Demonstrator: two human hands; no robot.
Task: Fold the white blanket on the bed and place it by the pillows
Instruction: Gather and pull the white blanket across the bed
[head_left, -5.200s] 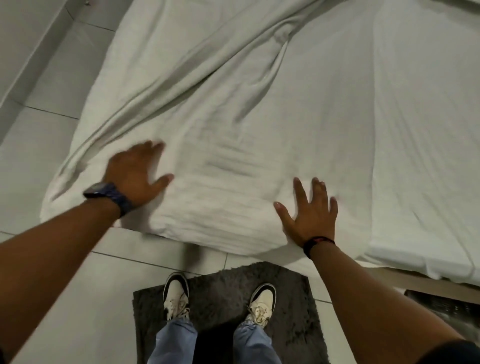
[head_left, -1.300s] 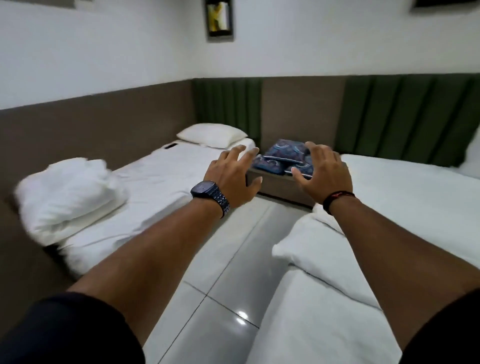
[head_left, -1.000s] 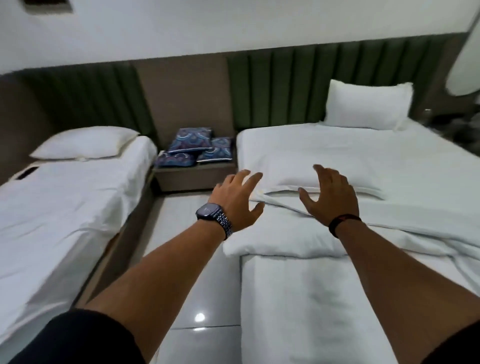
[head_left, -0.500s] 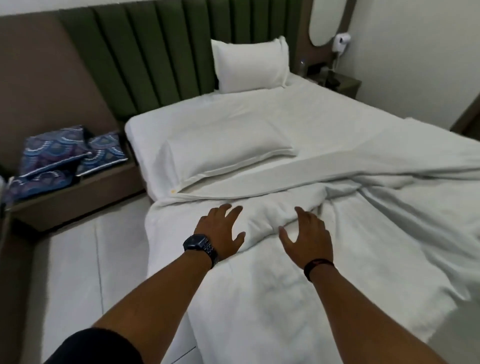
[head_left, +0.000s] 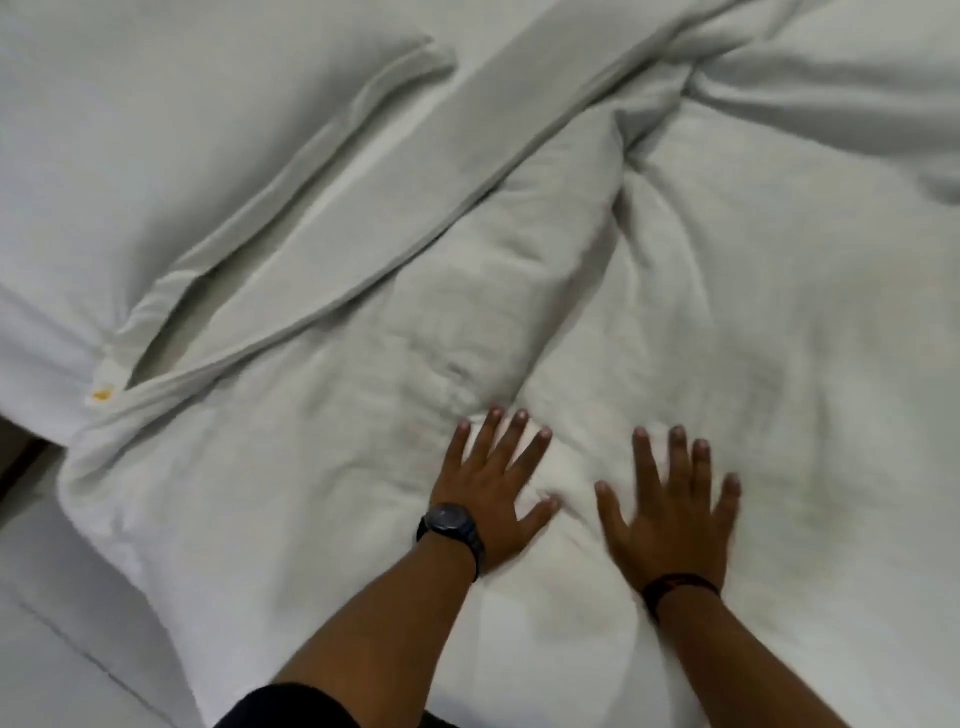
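Looking down at the bed now, way closer than half a second back, when the whole bed with its headboard was in shot. So the person has leaned right in over the white blanket (head_left: 649, 322), and I'd say that means the actual folding is about to start, nothing is folded yet as far as I can tell.

Both hands are flat and spread, fingers splayed, gripping nothing. Left hand (head_left: 491, 486) (the one with the watch (head_left: 451, 526)) and right hand (head_left: 670, 512) sit just beside each other, palms down on the blanket's surface, pressing or smoothing rather than pinching.

The blanket is lying rumpled right under and beyond the fingers, with a big bunched ridge running up and away from the left fingertips. Its edge runs diagonally at upper left, just beside the pillow (head_left: 171, 135), which lies flat at the top left. So the drop-off spot is close; the blanket just needs gathering up first.
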